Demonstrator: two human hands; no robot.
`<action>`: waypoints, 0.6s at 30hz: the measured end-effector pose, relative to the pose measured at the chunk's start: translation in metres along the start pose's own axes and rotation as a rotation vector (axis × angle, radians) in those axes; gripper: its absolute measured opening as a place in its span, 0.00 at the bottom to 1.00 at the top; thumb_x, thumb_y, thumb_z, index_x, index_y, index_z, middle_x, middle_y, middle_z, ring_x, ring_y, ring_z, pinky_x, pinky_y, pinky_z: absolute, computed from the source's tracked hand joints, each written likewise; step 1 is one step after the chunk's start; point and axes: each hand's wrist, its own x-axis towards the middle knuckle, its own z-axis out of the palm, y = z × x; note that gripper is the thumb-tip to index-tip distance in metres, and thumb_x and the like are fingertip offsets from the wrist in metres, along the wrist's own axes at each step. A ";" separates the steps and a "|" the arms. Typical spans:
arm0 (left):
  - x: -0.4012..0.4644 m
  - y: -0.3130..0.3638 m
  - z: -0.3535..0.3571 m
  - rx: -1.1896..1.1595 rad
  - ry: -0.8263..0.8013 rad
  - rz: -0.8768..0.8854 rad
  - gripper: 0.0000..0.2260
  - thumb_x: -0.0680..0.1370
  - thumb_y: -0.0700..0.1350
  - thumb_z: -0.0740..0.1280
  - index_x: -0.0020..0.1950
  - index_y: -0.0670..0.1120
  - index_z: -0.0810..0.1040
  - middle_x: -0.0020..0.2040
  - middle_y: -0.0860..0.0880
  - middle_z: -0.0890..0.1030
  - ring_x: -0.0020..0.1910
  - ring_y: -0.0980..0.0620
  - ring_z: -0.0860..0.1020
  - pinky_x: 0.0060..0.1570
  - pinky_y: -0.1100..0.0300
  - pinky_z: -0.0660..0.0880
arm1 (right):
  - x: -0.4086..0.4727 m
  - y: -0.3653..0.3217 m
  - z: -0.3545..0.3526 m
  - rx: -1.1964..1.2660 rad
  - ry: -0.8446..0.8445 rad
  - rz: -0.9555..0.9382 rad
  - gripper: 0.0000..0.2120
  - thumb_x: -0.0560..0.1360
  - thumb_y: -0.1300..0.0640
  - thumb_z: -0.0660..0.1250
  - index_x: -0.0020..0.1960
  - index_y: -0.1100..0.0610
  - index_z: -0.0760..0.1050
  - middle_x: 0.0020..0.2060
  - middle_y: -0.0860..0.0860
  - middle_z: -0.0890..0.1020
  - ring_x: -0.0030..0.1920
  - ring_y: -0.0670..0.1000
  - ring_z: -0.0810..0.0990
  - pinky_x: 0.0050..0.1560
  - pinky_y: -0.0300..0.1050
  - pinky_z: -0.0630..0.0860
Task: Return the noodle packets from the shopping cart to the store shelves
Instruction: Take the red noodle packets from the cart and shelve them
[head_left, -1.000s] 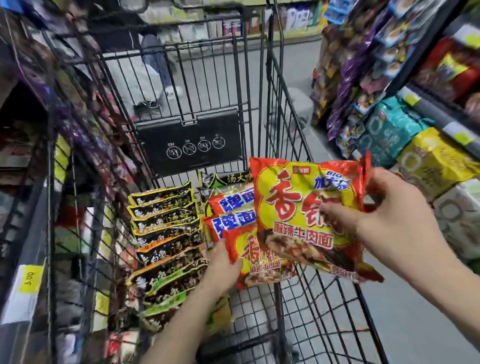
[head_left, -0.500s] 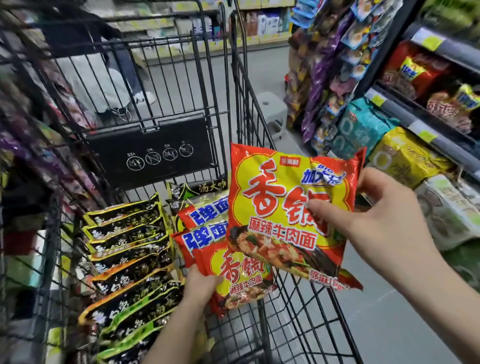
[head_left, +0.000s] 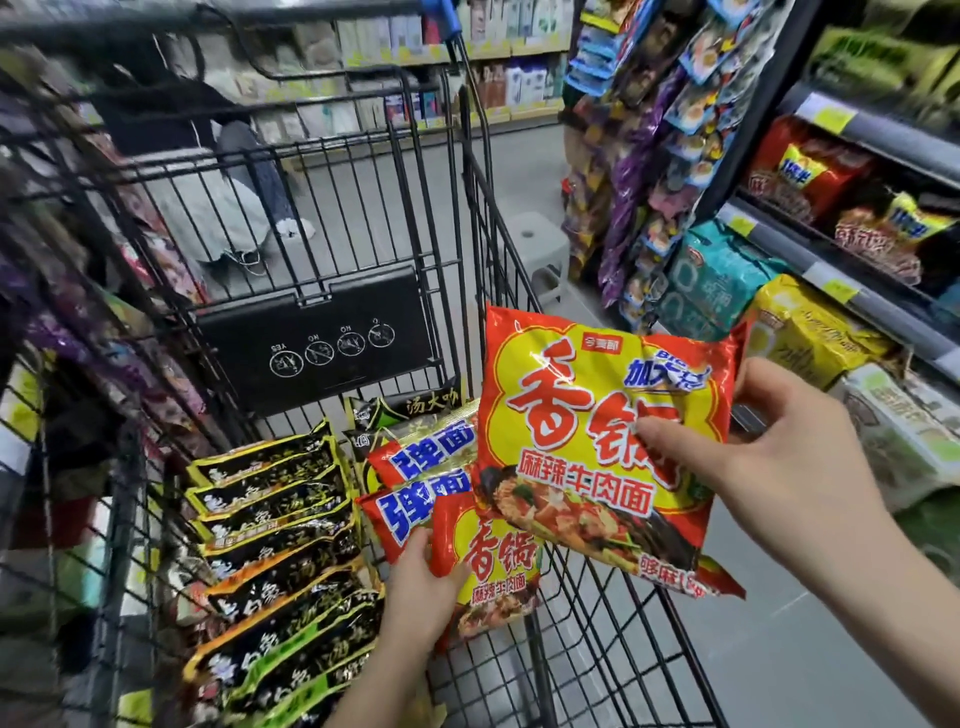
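- Even, cool store light from overhead; no hard shadows.
- Glare streaks on the glossy red-and-yellow noodle packet (head_left: 602, 441); its print stays sharp.
- Heavy smear along the left edge: the shelf goods (head_left: 62, 291) there are unreadable.
- Wide-angle bend: the cart wires (head_left: 483, 171) and right shelf rail (head_left: 872, 296) curve.
- Far aisle soft, slightly dim.

Black wire cart (head_left: 470, 171) carries the stock. Left side of the basket: row of black-and-yellow noodle packets (head_left: 280, 525), overlapping front to back. Right side: red-and-blue packets (head_left: 415, 483) and one red-and-yellow packet (head_left: 493, 566); dark packet (head_left: 402, 413) behind them at the far wall. Shelves (head_left: 852, 296) off the cart's right edge hold yellow bags (head_left: 810, 327), a teal bag (head_left: 711, 280) and red packets (head_left: 800, 171).
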 end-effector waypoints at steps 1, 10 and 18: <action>-0.003 0.008 -0.009 0.014 0.024 0.048 0.19 0.72 0.40 0.72 0.61 0.47 0.72 0.47 0.56 0.79 0.45 0.56 0.79 0.53 0.56 0.77 | -0.001 -0.004 -0.001 0.002 -0.001 -0.004 0.11 0.64 0.62 0.77 0.38 0.58 0.75 0.36 0.44 0.81 0.31 0.32 0.78 0.30 0.23 0.70; -0.056 0.118 -0.130 -0.283 0.126 0.135 0.07 0.67 0.39 0.75 0.44 0.40 0.82 0.37 0.43 0.85 0.32 0.49 0.83 0.34 0.56 0.79 | -0.010 -0.064 -0.051 0.043 0.013 0.020 0.13 0.64 0.60 0.78 0.40 0.62 0.75 0.37 0.48 0.83 0.30 0.38 0.80 0.28 0.28 0.73; -0.134 0.243 -0.181 -0.522 -0.065 0.249 0.13 0.63 0.41 0.76 0.43 0.35 0.81 0.36 0.40 0.84 0.30 0.46 0.82 0.27 0.58 0.79 | -0.028 -0.143 -0.152 0.115 0.127 0.057 0.16 0.61 0.55 0.80 0.45 0.55 0.78 0.40 0.50 0.85 0.41 0.54 0.84 0.44 0.52 0.80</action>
